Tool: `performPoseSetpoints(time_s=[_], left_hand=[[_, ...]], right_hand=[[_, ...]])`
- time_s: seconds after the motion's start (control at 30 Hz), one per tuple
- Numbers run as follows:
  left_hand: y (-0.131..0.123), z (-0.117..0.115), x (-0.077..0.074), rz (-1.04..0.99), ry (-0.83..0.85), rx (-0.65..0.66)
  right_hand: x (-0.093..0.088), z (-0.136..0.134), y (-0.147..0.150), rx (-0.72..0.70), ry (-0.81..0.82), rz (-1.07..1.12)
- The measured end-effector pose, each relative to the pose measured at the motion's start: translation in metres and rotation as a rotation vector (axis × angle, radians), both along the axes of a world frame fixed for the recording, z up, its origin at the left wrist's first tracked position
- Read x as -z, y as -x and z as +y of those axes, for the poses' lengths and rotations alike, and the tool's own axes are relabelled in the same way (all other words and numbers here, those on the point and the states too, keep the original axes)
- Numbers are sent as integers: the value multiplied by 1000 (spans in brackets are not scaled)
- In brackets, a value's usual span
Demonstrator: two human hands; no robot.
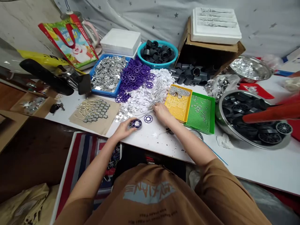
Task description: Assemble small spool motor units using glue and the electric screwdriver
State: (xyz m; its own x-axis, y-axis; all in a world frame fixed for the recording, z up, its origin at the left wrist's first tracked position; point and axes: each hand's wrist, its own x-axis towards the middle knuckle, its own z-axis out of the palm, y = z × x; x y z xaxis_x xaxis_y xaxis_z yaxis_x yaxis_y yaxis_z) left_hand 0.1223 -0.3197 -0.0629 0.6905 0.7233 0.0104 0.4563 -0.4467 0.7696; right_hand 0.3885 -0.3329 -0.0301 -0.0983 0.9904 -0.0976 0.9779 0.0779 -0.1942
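Note:
My left hand (124,128) is closed around a small round assembly with a purple wheel (137,124), held on the white table (257,162). My right hand (161,113) reaches into a heap of thin metal springs and pins (157,93), its fingers curled on the pile; what they pinch is hidden. One loose purple wheel (148,118) lies between my hands. Behind them are a pile of purple wheels (134,76) and a spread of white plastic pieces (140,98).
A yellow tray (178,107) and a green tray (201,113) of small metal parts sit right of my hand. A steel bowl of black wheels (248,117), a blue tray of metal squares (108,73), a teal basket (157,53) and a cardboard box (206,50) ring the area.

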Motion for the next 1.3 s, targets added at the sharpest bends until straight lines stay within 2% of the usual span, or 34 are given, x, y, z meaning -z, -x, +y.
performPoseSetpoints(time_s=[0.07, 0.13, 0.2, 0.27, 0.33, 0.4, 0.47, 0.53, 0.67, 0.8, 0.87, 0.93, 1.0, 1.1, 1.2, 1.23, 1.3], left_hand=[[2, 12, -9, 23, -87, -37], [-8, 17, -21, 7, -207, -122], [-30, 18, -31, -13, -313, -194], [-61, 19, -37, 44, -352, -148], [-94, 23, -37, 183, -340, -55], [-122, 30, -32, 240, -319, -27], [-141, 39, -25, 255, -299, -28], [-149, 48, -18, 258, -275, -24], [-145, 55, -18, 209, -238, 10], [-130, 50, -41, 137, -194, 50], [-120, 45, -56, 84, -132, 85], [-110, 37, -68, 2, -3, 124], [-99, 25, -74, -65, 165, 173], [-86, -2, -63, -53, 380, 331], [-77, -35, -36, 32, 509, 513], [-76, -46, -26, 54, 530, 520], [-75, -64, -7, 94, 546, 407]], right_hand=[[6, 6, 1, -4, -6, -10], [9, 8, -3, 2, -13, -8], [11, 8, -9, 7, -20, 5], [12, 8, -14, -5, -32, 25], [15, 8, -16, -25, -51, 51], [17, 8, -17, -38, -78, 79], [19, 6, -19, -40, -110, 111], [20, 4, -23, -30, -141, 149], [15, -2, -33, 5, -191, 256], [0, -18, -38, 66, -220, 410], [-9, -34, -41, 105, -157, 656], [-19, -56, -43, 145, -45, 959], [-27, -84, -43, 190, 48, 1128], [-29, -132, -39, 242, 91, 1095], [-10, -174, -31, 308, 110, 1044], [0, -185, -28, 337, 123, 1029], [21, -202, -23, 381, 110, 941]])
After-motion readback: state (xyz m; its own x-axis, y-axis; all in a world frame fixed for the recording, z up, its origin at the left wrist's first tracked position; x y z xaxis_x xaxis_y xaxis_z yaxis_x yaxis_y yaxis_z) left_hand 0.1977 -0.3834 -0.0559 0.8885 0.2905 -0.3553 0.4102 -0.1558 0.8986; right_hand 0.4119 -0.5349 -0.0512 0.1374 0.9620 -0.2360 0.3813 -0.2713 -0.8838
